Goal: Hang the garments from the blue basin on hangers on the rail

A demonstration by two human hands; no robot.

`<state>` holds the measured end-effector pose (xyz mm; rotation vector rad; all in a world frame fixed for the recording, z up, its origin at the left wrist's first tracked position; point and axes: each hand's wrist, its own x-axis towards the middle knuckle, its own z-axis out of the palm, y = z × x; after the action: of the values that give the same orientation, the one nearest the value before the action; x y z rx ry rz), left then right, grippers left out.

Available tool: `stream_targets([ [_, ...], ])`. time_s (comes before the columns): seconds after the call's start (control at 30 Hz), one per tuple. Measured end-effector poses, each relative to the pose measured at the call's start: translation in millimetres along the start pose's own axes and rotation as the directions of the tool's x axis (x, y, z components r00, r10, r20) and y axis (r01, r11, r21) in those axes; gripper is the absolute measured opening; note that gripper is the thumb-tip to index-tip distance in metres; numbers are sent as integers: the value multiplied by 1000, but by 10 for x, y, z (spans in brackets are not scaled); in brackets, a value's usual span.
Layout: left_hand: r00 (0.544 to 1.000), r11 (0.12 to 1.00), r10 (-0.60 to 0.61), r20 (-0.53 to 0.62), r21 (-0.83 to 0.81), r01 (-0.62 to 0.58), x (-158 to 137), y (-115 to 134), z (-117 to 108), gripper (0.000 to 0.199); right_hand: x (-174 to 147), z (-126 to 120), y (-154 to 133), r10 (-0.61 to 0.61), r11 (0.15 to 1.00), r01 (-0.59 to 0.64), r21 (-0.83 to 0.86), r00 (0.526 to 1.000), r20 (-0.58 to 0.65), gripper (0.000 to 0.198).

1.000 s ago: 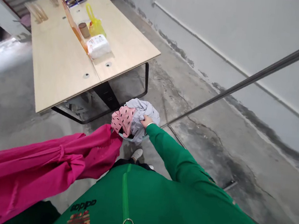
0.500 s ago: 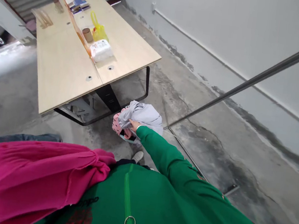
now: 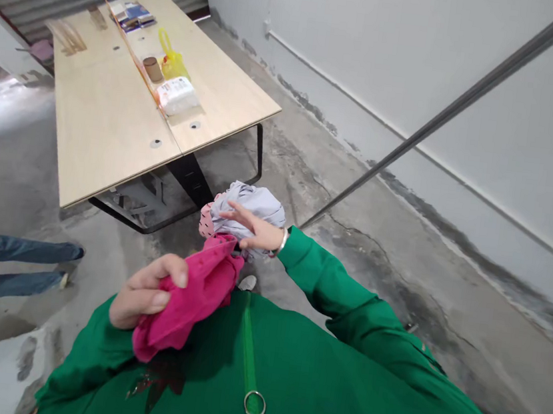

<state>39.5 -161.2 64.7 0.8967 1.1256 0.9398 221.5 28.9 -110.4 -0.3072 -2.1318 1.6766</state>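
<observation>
My left hand [image 3: 150,289] is closed on a bright pink garment [image 3: 195,298], with the thumb and fingers pinching its left end in front of my green jacket. The cloth hangs bunched, and its far end reaches up toward my right hand [image 3: 254,228]. That right hand is open, its fingers apart, above a pile on the floor; a bracelet is on its wrist. In the pile are a light grey cloth [image 3: 261,202] and a pink patterned cloth [image 3: 207,220]. Whatever holds the pile is mostly hidden. Whether the right fingers touch the grey cloth I cannot tell.
A pale wooden table [image 3: 112,106] with black legs stands ahead, carrying a yellow bag [image 3: 173,65], a white package [image 3: 175,95] and a brown cup [image 3: 152,69]. A metal pole [image 3: 416,137] slants up to the right. Another person's legs [image 3: 12,262] are at left.
My left hand has come into view from the left, bringing the pink garment across my chest, now bunched up. My right hand has let go of the grey cloth and opened.
</observation>
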Motion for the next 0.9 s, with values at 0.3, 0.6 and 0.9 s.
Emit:
stream_targets([
  [0.3,927,987,-23,375,157,-39,407,-192,746,53,-1142,558,-1335,84,953,10,304,952,-295,17],
  [0.6,901,756,214,378,520,-398,1472,-1307,1122,12,-2156,313,-1994,264,930,150,335,360,-895,20],
  [0.9,730,830,156,665,312,-462,2268,-1590,2159,46,-2760,138,-2442,115,964,226,139,114,-987,26],
])
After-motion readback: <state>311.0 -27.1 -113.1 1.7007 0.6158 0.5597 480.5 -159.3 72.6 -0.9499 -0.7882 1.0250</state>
